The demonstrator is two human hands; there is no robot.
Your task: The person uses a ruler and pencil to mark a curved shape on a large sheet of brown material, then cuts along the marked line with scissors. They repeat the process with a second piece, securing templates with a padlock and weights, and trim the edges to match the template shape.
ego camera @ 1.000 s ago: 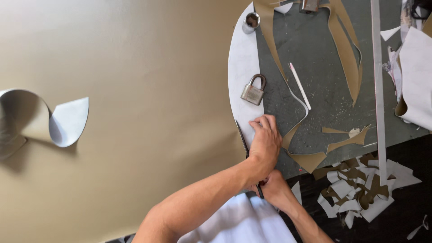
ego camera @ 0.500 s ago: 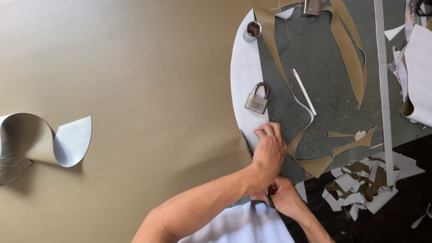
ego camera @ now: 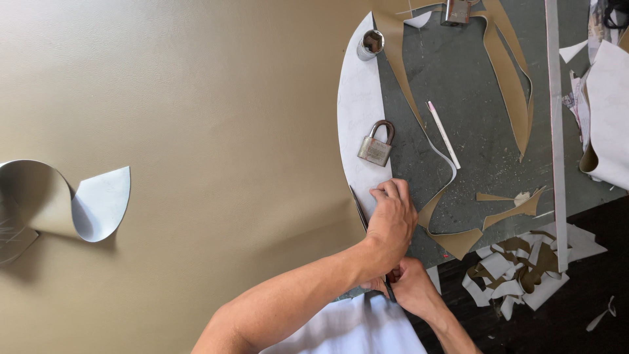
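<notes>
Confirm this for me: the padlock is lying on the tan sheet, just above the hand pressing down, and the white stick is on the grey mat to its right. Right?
Not quite. The head view shows the padlock lying on the white curved piece, not on the tan sheet. The rest holds: it sits just above the pressing left hand, and the white stick lies on the grey mat to its right.

Padlock [ego camera: 375,145], metal socket [ego camera: 371,43], floor scraps [ego camera: 517,269]
</notes>
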